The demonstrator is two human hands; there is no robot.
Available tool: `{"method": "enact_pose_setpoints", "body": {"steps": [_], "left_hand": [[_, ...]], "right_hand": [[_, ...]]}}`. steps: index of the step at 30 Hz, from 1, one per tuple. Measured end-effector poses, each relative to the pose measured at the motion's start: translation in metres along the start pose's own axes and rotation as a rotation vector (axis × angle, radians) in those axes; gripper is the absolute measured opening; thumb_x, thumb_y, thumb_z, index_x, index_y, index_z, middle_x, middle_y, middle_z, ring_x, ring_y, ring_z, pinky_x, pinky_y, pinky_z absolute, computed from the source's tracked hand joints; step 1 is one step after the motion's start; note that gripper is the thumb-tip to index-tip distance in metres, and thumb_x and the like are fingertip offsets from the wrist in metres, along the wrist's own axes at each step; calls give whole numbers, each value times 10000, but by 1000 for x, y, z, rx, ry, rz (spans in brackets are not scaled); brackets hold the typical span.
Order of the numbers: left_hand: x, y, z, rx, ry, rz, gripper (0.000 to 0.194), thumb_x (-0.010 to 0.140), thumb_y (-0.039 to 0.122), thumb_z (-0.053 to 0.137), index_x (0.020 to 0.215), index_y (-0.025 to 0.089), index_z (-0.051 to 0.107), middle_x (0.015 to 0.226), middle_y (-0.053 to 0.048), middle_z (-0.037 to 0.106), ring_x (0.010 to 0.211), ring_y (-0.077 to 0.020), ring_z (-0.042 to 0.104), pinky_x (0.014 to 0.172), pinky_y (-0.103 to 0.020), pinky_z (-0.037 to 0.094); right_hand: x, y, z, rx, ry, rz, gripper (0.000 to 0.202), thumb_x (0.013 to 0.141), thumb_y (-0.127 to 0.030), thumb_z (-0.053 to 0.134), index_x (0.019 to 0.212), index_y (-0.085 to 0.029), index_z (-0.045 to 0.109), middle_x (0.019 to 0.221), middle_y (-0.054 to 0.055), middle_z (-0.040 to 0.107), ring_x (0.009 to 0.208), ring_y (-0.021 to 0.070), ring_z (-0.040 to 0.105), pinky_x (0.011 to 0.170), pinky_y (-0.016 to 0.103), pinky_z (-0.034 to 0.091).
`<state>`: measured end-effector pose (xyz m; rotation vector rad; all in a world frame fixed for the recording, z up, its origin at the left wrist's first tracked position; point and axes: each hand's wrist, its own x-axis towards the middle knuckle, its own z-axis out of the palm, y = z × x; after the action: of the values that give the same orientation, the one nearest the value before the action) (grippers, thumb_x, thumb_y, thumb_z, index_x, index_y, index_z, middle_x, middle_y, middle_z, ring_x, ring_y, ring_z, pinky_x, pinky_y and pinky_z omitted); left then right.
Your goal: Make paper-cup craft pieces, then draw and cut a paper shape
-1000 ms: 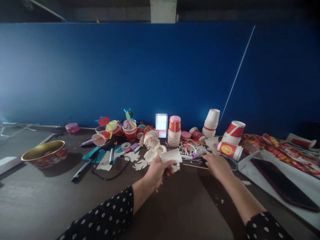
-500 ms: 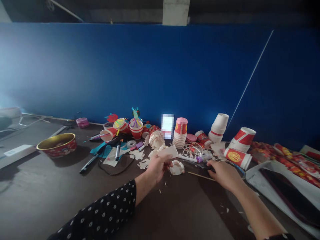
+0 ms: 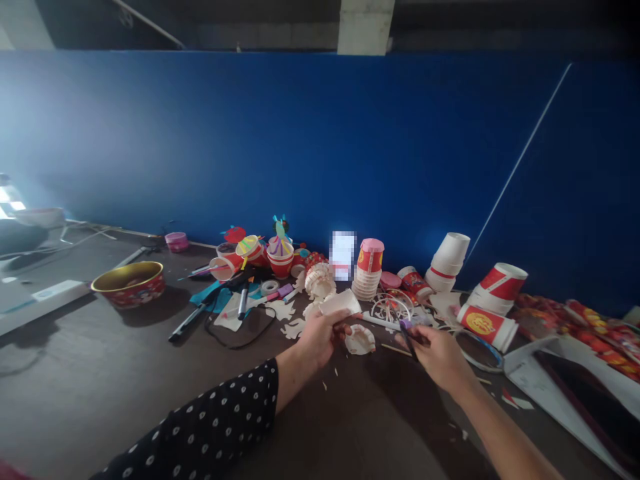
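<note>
My left hand (image 3: 320, 337) is closed on a white piece of paper cup (image 3: 341, 303), pinched between thumb and fingers above the middle of the table. My right hand (image 3: 436, 353) grips a slim black tool that looks like scissors (image 3: 408, 341), its narrow end pointing up and away from me. Between the hands lies a shallow white cut cup base (image 3: 360, 340) with an uneven rim. A thin wooden stick (image 3: 395, 349) rests just beyond it, near the right hand. A white marker with a purple cap (image 3: 383, 321) lies behind.
Paper scraps (image 3: 295, 327) and a stack of cups (image 3: 369, 267) stand beyond my hands. To the left are a gold-lined bowl (image 3: 130, 293) and a black marker (image 3: 243, 304). On the right are red-and-white cups (image 3: 483, 323), a tape roll (image 3: 480, 352) and a white tray (image 3: 525, 373).
My right hand has lifted the dark scissors off the table and brought them left, closer to the cup piece. My left hand still holds the piece. The view has shifted slightly left.
</note>
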<state>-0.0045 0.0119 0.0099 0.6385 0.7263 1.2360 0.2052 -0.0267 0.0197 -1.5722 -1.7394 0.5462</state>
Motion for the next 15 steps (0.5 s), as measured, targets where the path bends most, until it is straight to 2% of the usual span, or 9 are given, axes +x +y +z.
{"method": "enact_pose_setpoints", "body": {"steps": [1, 3, 5, 8, 10, 15], "left_hand": [[-1, 1, 1, -3, 4, -9, 77, 752, 69, 578, 827, 63, 595, 645, -77, 670, 379, -52, 490, 356, -133, 349], [-2, 3, 3, -7, 3, -17, 73, 763, 69, 573, 832, 64, 597, 654, -77, 672, 381, -51, 494, 361, -132, 358], [-4, 5, 5, -9, -5, -25, 69, 773, 66, 562, 831, 63, 600, 664, -81, 674, 381, -49, 496, 368, -131, 366], [-7, 7, 7, -16, -6, -28, 57, 769, 67, 567, 811, 58, 604, 684, -88, 675, 386, -47, 498, 374, -134, 370], [-8, 8, 8, -14, 2, -34, 64, 762, 69, 577, 815, 56, 609, 656, -74, 664, 392, -49, 502, 373, -134, 362], [-9, 7, 9, 18, 20, -50, 59, 736, 61, 596, 793, 73, 599, 632, -50, 651, 394, -50, 505, 371, -141, 349]], "right_hand": [[-3, -3, 4, 98, -25, 11, 350, 679, -517, 628, 586, -194, 530, 552, -2, 551, 546, 154, 481, 519, 261, 358], [-9, -11, 12, 303, -131, 66, 414, 702, -578, 590, 594, -189, 498, 579, -12, 510, 503, 114, 407, 456, 239, 318], [-16, -17, 19, 404, -287, 131, 458, 708, -626, 565, 633, -179, 501, 607, -14, 490, 475, 85, 338, 404, 220, 265], [-23, -24, 26, 464, -435, 159, 497, 686, -654, 580, 712, -159, 539, 636, -18, 483, 466, 65, 316, 388, 201, 254], [-25, -27, 29, 465, -475, 166, 539, 676, -685, 567, 730, -148, 550, 650, -11, 494, 469, 60, 324, 389, 194, 268], [-23, -27, 29, 478, -461, 155, 591, 667, -729, 526, 742, -142, 537, 656, -9, 502, 462, 53, 328, 393, 193, 272]]}}
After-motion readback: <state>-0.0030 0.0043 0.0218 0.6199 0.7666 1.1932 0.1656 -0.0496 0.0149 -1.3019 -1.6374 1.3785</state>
